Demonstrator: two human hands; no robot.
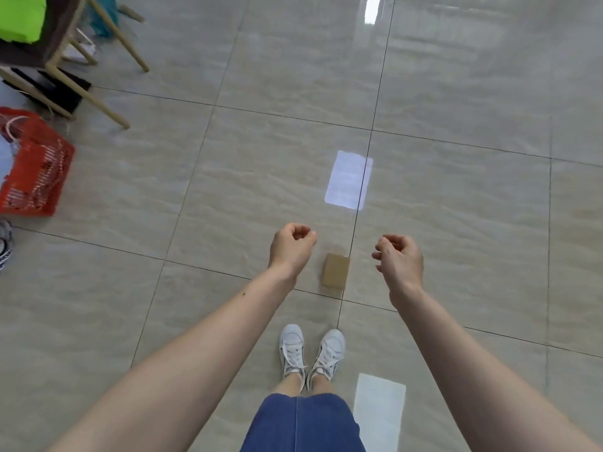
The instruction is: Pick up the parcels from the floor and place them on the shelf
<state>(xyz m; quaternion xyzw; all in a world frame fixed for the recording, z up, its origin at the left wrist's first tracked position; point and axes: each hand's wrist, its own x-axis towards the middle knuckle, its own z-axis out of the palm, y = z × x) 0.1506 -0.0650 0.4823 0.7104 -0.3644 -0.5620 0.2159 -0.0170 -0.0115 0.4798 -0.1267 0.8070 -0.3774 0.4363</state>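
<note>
Hands reach out over a glossy tiled floor (228, 177), both empty. The left hand (291, 247) has its fingers loosely curled inward, half closed, gripping nothing; the right hand (400, 257) is likewise loosely curled, with fingertips bent toward the palm and nothing held. Between the two hands, lower down on the floor, lies a small brown cardboard parcel (335, 270), flat on a tile just beside a grout line and touching neither hand. It sits a little ahead of the person's white sneakers (311, 352), which stand side by side above the hem of a blue denim skirt (301, 425). At the far left edge sits a red plastic basket (34, 166) with white cords in it, and behind it stands a piece of wooden furniture on slanted legs (104, 106) carrying something bright green (21, 17). Pale rectangular reflections of light show on the tiles ahead of the parcel and beside the skirt.
</note>
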